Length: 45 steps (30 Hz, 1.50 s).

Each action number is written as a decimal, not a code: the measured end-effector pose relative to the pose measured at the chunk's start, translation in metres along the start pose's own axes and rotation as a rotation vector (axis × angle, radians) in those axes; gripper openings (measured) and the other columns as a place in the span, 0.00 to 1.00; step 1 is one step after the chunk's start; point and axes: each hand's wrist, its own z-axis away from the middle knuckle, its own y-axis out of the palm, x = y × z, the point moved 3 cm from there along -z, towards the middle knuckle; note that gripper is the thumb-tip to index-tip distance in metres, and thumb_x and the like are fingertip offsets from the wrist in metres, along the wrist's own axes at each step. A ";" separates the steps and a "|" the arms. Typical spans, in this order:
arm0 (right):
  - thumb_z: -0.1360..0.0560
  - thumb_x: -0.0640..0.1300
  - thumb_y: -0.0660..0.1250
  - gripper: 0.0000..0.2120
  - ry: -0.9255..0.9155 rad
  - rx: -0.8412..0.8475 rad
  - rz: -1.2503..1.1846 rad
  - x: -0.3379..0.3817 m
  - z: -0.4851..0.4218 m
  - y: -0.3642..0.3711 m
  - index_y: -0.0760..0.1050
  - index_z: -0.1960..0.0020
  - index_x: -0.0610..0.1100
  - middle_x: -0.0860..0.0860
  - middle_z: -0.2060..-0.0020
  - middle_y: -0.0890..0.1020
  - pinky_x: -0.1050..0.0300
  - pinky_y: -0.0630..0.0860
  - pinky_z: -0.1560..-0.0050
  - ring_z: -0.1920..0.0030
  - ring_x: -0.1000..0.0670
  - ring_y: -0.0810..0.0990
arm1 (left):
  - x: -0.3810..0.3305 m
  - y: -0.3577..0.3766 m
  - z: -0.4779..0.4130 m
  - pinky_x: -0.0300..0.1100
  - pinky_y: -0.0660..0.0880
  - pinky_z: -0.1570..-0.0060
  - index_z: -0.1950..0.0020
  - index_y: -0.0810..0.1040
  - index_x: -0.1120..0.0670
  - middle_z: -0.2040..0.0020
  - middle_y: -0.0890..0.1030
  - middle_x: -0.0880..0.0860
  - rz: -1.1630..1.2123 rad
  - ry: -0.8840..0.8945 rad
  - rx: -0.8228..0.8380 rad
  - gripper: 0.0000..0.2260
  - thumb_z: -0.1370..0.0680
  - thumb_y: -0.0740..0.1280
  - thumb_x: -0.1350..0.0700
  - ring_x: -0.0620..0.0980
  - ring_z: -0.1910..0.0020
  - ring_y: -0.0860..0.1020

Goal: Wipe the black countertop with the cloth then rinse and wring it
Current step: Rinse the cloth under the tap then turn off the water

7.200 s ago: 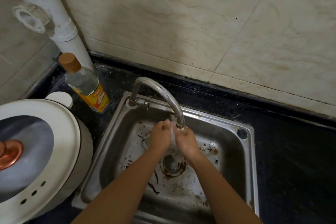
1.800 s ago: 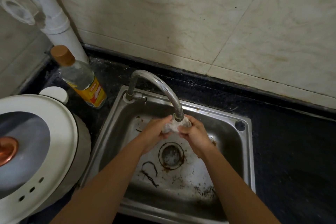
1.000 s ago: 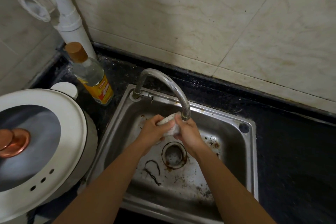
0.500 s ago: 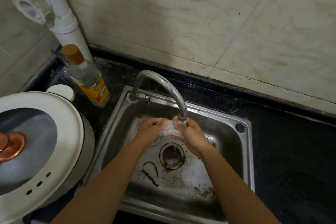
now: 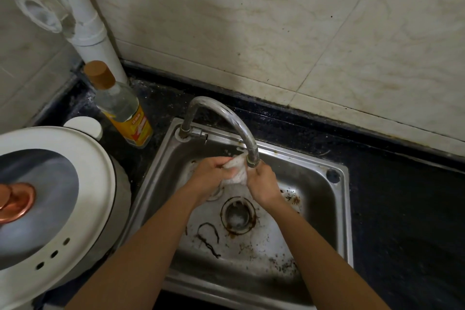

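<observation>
Two bare arms are all there is to see of the person, the left forearm (image 5: 141, 246) and the right forearm (image 5: 324, 246) both slim, smooth and uncovered along their whole visible length, each narrowing at the wrist into a bare hand, the left hand (image 5: 214, 177) and the right hand (image 5: 264, 185), with slender fingers (image 5: 217, 161).

Stained beige wall tiles (image 5: 251, 33) rose behind, dimly lit; a white pipe (image 5: 97, 55) ran down the left corner.
</observation>
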 end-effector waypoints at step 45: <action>0.29 0.37 0.72 0.19 0.142 0.325 -0.674 -0.005 0.006 -0.010 0.76 0.39 0.40 0.43 0.47 0.83 0.54 0.75 0.49 0.47 0.46 0.81 | 0.003 0.002 -0.008 0.40 0.73 0.63 0.54 0.80 0.54 0.61 0.81 0.51 0.011 -0.238 -0.203 0.20 0.23 0.61 0.39 0.46 0.63 0.78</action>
